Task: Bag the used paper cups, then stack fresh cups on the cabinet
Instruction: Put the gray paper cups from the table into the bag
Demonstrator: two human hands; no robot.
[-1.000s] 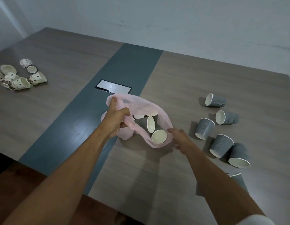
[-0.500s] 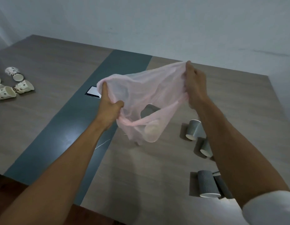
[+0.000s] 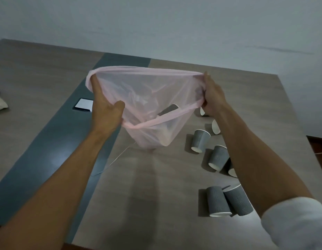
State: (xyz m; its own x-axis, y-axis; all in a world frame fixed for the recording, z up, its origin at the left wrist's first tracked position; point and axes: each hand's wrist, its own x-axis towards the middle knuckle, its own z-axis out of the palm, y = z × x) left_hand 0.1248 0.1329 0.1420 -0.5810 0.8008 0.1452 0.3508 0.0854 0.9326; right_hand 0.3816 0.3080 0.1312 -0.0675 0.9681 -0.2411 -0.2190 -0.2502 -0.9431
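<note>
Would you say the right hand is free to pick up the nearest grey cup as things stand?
Probably not yet: the right hand is gripping the rim of the pink bag, and so is the left hand. The grey cup lies unobstructed on the table nearby.

Both forearms are bare from elbow to wrist. A white sleeve (image 3: 295,222) is pushed up in a thick roll on the right arm. The left hand (image 3: 104,112) and right hand (image 3: 213,97) wear nothing.

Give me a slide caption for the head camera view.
Both hands, left hand and right hand, stretch open a pink bag above the table.
</note>
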